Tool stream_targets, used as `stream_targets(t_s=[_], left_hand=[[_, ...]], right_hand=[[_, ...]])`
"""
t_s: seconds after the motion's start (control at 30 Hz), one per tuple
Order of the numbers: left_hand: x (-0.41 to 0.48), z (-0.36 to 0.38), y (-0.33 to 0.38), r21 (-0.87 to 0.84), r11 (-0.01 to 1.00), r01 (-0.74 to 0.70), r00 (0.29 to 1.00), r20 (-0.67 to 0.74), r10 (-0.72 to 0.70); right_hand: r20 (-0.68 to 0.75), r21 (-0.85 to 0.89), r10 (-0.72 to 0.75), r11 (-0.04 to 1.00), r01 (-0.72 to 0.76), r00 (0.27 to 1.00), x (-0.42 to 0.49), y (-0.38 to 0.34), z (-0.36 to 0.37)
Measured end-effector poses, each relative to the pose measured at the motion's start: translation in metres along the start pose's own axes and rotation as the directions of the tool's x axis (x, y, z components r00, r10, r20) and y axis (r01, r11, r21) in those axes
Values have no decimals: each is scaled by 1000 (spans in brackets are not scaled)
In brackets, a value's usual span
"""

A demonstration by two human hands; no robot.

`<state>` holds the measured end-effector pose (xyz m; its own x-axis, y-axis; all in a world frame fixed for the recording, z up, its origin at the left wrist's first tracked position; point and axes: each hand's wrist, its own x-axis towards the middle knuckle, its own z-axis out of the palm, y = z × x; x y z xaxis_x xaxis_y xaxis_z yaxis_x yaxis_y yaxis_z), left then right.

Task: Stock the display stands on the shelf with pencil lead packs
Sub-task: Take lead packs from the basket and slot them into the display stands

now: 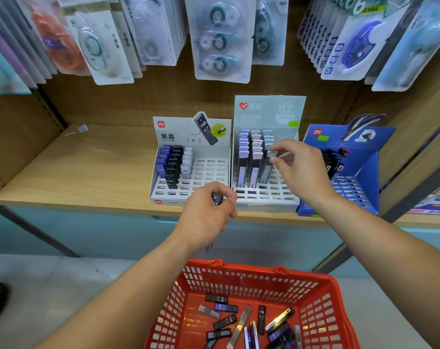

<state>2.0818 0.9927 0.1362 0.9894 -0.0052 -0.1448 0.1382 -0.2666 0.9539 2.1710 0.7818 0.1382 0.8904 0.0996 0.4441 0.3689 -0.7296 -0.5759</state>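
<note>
The left forearm (138, 275) and right forearm (380, 238), both bare, reach forward from the lower edge of the view. The left hand (208, 212) shows its back, fingers curled in a fist round a small dark pack (216, 199) that peeks out beside the thumb. The right hand (302, 170) is higher and farther forward, forefinger and thumb pinching the top of a pale pack (272, 154), the other fingers loosely bent.

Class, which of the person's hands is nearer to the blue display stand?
Right. The right hand is just left of the blue stand, over the middle stand; the left hand is farther left, at the front of the shelf.
</note>
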Motion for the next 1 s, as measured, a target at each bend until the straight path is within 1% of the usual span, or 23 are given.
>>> stream_targets(t_s=[0.1,0.17,0.23,0.3,0.4,0.53,0.63,0.73,0.77,0.8,0.83,0.87,0.93,1.0], left_hand=[[0,-3,0,5,1000,2,1000,-5,-2],[0,-3,3,-3,1000,4,1000,-8,-4],[-1,-3,6,-19,1000,2,1000,-8,-2],[-4,-3,10,-30,1000,-8,1000,-9,8],[-9,-3,12,-33,999,-24,1000,-21,23],[-14,-3,13,-22,999,-40,999,-20,39],[-14,-6,15,-43,998,-41,999,-15,40],[-14,-10,19,-109,993,-43,999,-19,41],[-15,-11,22,-140,989,-43,999,-19,41],[-16,-11,24,-174,984,-44,999,-19,42],[-18,-11,27,-212,976,-44,999,-15,42],[-19,-10,29,-253,967,-43,999,-7,42],[-23,-7,31,-329,944,-40,999,9,46],[-26,-3,34,-397,917,-40,999,16,50]], right_hand=[[1,-64,-43,997,43,999,-4,4,0],[3,-42,-34,999,35,999,-7,4,-1],[24,-47,-33,998,34,999,-8,2,-3],[60,-87,-40,995,45,997,-2,-1,-7],[106,-99,10,995,1,994,10,-8,-10],[86,-71,25,997,-19,996,4,-11,-6],[112,-64,50,997,-43,992,-3,-9,-6],[131,-207,75,977,-47,989,-13,-13,-13],[125,-193,87,979,-62,988,-21,-18,-15],[134,-123,103,989,-87,986,-33,-25,-17],[174,-13,132,991,-132,976,-47,-34,-18],[251,113,176,971,-210,952,-62,-44,-18],[411,299,249,872,-388,877,-89,-69,-16],[494,365,272,797,-481,826,-109,-90,-16]])
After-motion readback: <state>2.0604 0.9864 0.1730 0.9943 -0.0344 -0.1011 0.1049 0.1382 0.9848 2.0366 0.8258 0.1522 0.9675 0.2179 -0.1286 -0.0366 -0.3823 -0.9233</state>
